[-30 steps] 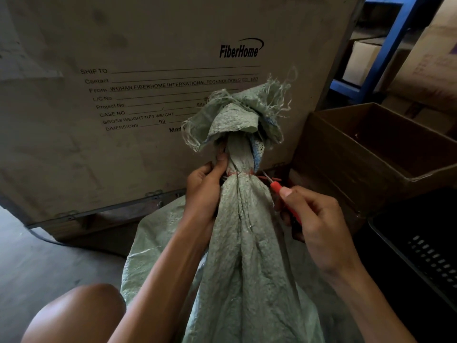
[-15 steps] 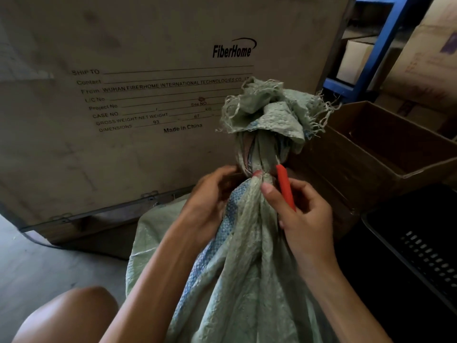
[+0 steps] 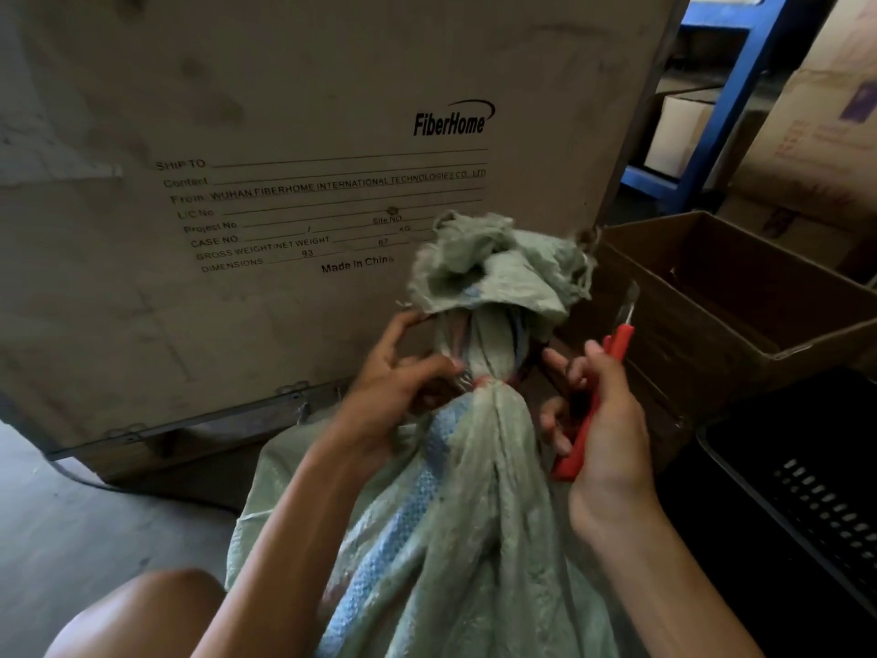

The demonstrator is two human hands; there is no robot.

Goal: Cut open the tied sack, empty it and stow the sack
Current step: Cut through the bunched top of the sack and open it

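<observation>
A pale green woven sack (image 3: 470,529) with a blue stripe stands between my arms, its neck bunched and bound by a thin red tie (image 3: 479,381). Its frayed top (image 3: 493,268) flops over above the tie. My left hand (image 3: 398,377) pinches at the tie on the neck's left side. My right hand (image 3: 602,420) is just right of the neck and holds a red utility knife (image 3: 588,406), blade pointing up and away from the sack.
A large FiberHome crate (image 3: 284,182) stands right behind the sack. An open brown cardboard box (image 3: 740,296) is at the right, a black slotted crate (image 3: 807,491) below it. Blue shelving (image 3: 731,87) with cartons stands at the back right. My knee (image 3: 142,615) is at bottom left.
My right hand has drawn the knife away from the tie to the right, blade now pointing up. My left hand's fingers have moved onto the tie. The sack top has sagged lower.
</observation>
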